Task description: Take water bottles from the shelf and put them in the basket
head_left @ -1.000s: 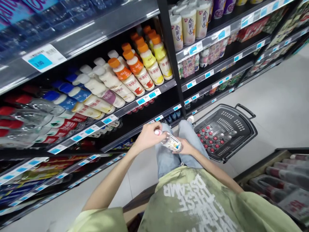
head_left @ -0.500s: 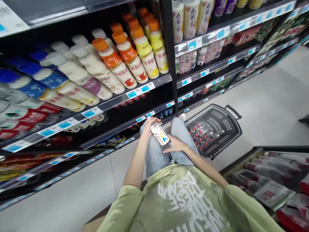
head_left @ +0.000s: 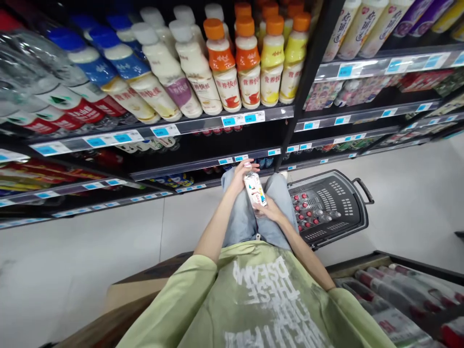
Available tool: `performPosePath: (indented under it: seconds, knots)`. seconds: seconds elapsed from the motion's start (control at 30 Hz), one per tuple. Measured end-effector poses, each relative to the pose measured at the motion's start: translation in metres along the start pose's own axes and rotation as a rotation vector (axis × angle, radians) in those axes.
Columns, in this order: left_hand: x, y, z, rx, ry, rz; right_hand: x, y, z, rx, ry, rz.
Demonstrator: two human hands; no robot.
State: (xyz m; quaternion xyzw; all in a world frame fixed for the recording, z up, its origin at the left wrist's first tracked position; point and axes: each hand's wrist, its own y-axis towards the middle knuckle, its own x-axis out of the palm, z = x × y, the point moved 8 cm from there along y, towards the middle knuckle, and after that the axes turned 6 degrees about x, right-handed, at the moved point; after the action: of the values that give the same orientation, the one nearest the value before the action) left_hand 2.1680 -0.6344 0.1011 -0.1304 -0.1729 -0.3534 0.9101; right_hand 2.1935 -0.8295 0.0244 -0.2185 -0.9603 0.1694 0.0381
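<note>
A clear plastic bottle with a white, picture-printed label and a pale cap is held above my lap, tilted with its cap away from me. My left hand is at the top of it, fingers curled about the neck and cap. Around the lower part wraps my right hand, thumb across the label's lower edge. To the right of my legs a dark shopping basket holds several clear bottles with red caps.
Drink bottles with orange, white and blue caps line the shelf before me. Cans stand on the right-hand shelf. Behind me at right is a display of packed bottles. A cardboard box lies behind at left.
My view has swung, so the shelves sit further right. My left hand's fingers have shifted over the bottle's cap end, and the bottle stands more in line with my body.
</note>
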Motion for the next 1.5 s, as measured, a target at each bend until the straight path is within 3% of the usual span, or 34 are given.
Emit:
performPosePath:
  seconds: [0.37,0.53,0.73,0.97,1.5]
  knots:
    - [0.004,-0.001,0.003,-0.013,-0.162,-0.051,-0.004,0.000,-0.005,0.014,0.052,-0.039]
    - [0.002,0.000,0.001,-0.008,-0.135,-0.046,-0.002,0.000,-0.006,0.033,0.059,-0.057]
    - [0.000,0.005,-0.007,0.012,-0.054,-0.063,-0.009,0.004,0.000,0.069,0.023,0.046]
    - [0.002,0.006,-0.007,0.016,-0.044,-0.071,-0.009,0.007,0.000,0.033,0.112,0.030]
    - [0.003,0.003,-0.004,0.008,-0.064,-0.042,-0.010,0.005,-0.002,0.033,0.069,0.036]
